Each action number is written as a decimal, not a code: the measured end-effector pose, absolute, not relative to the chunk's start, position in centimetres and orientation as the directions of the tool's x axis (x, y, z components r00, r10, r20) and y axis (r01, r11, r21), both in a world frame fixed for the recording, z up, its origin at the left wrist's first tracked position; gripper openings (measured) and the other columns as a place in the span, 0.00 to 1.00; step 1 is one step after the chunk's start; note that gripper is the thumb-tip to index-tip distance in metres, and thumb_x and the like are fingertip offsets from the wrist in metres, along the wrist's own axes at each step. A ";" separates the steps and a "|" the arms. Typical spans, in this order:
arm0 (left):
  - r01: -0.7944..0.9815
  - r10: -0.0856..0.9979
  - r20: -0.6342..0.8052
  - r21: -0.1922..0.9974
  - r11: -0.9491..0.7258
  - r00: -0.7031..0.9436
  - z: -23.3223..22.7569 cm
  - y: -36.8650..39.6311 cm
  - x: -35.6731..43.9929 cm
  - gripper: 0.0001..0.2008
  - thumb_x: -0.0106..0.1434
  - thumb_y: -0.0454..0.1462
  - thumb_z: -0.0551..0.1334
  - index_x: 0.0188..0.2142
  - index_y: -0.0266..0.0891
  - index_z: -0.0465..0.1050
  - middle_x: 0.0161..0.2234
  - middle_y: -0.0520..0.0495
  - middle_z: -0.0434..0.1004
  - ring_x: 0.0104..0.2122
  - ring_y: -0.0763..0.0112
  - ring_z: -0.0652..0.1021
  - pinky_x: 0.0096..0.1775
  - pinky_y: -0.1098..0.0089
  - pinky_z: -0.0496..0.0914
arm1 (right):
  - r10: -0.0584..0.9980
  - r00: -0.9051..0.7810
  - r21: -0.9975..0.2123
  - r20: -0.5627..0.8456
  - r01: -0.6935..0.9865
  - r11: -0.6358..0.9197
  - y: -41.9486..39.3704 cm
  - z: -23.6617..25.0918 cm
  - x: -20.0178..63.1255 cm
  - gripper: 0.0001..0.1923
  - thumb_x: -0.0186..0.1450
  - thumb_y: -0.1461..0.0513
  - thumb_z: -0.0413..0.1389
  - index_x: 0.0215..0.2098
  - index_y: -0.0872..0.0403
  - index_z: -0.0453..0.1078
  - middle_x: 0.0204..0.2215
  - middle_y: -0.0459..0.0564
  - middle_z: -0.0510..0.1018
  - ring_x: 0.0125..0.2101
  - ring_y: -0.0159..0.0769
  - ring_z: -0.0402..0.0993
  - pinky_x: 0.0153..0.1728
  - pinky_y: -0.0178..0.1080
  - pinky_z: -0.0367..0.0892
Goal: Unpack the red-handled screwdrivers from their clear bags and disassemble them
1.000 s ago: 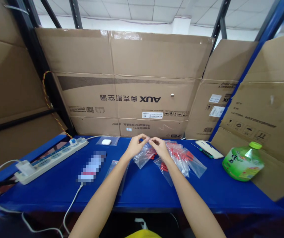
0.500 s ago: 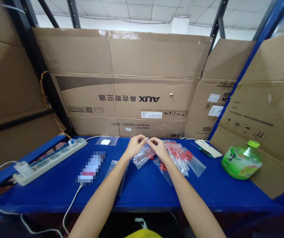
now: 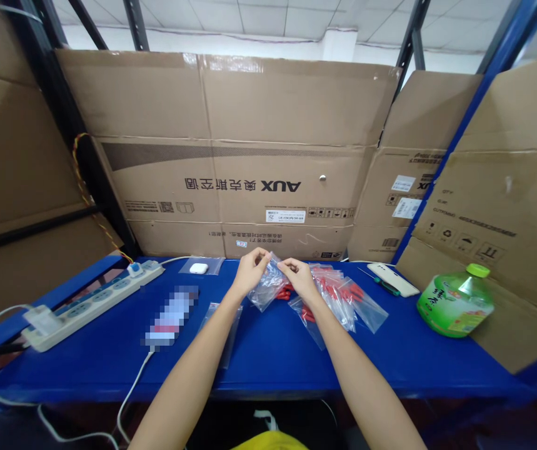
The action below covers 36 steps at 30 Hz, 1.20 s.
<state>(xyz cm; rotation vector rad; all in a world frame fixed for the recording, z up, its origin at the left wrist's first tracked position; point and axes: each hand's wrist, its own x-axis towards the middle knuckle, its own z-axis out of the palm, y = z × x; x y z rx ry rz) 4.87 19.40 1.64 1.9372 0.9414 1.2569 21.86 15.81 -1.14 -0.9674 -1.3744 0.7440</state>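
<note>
Between my two hands is a clear plastic zip bag, pinched at its top edge. My left hand closes its thumb and fingers on the left corner, and my right hand pinches the right side. What lies inside the bag is too unclear to name. Small red pieces rest on the blue table just below my right hand. To the right of that hand spreads a pile of clear bags with red pieces in them. Another clear bag lies partly under my left forearm.
A power strip and a blurred-out phone on a cable lie to the left. A white case sits on a bag at the back. On the right are a green screwdriver, a pale flat box and a green bottle. Cardboard walls the back.
My hands have moved slightly apart, the left one up and leftward. More of the bag's top edge and of the red pieces beneath now shows.
</note>
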 end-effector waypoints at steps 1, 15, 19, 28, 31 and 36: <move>0.187 0.844 0.460 0.835 -0.517 0.275 1.6 19.5 4.8 0.15 0.65 0.48 0.61 0.36 0.37 0.73 0.22 0.53 0.71 0.22 0.73 0.70 0.28 0.73 0.63 | 0.887 0.091 -0.890 0.452 0.112 0.442 15.7 -1.1 21.9 0.18 0.60 0.49 0.62 0.31 0.55 0.75 0.26 0.47 0.76 0.27 0.34 0.67 0.31 0.35 0.62; 0.047 0.857 0.399 0.899 -0.436 0.325 1.6 20.0 4.2 0.19 0.62 0.51 0.65 0.32 0.34 0.74 0.23 0.54 0.67 0.23 0.76 0.65 0.27 0.75 0.58 | 0.915 0.093 -0.920 0.392 0.059 0.388 15.4 -1.1 21.8 0.19 0.58 0.47 0.63 0.28 0.55 0.73 0.22 0.43 0.72 0.23 0.31 0.63 0.27 0.34 0.58; 0.019 0.882 0.346 0.928 -0.371 0.320 1.8 20.0 4.1 0.20 0.61 0.52 0.65 0.31 0.35 0.72 0.21 0.54 0.65 0.22 0.77 0.64 0.26 0.75 0.58 | 0.914 0.100 -0.919 0.392 0.003 0.394 15.3 -1.0 21.7 0.19 0.58 0.47 0.64 0.26 0.53 0.69 0.20 0.40 0.66 0.21 0.29 0.60 0.25 0.34 0.56; 0.030 0.885 0.318 0.937 -0.348 0.339 2.1 19.6 4.0 0.22 0.61 0.54 0.65 0.30 0.36 0.70 0.20 0.55 0.64 0.21 0.77 0.63 0.25 0.74 0.57 | 0.938 0.063 -0.939 0.341 -0.035 0.343 15.1 -0.7 21.4 0.20 0.57 0.45 0.64 0.29 0.53 0.71 0.18 0.40 0.65 0.19 0.29 0.57 0.22 0.33 0.53; 0.041 0.871 0.292 0.942 -0.334 0.394 2.1 19.4 4.2 0.22 0.59 0.54 0.66 0.32 0.35 0.72 0.22 0.55 0.64 0.21 0.77 0.64 0.25 0.74 0.57 | 0.950 0.008 -0.949 0.311 -0.052 0.311 14.9 -0.8 21.4 0.23 0.58 0.42 0.62 0.27 0.52 0.68 0.17 0.39 0.63 0.18 0.28 0.56 0.20 0.33 0.51; 0.051 0.877 0.261 0.951 -0.307 0.404 2.3 19.4 4.0 0.23 0.58 0.56 0.66 0.31 0.36 0.73 0.22 0.55 0.64 0.21 0.77 0.65 0.25 0.74 0.58 | 0.951 -0.030 -0.951 0.308 -0.005 0.308 15.0 -1.1 21.4 0.27 0.61 0.39 0.58 0.21 0.51 0.60 0.14 0.38 0.58 0.15 0.27 0.52 0.19 0.34 0.48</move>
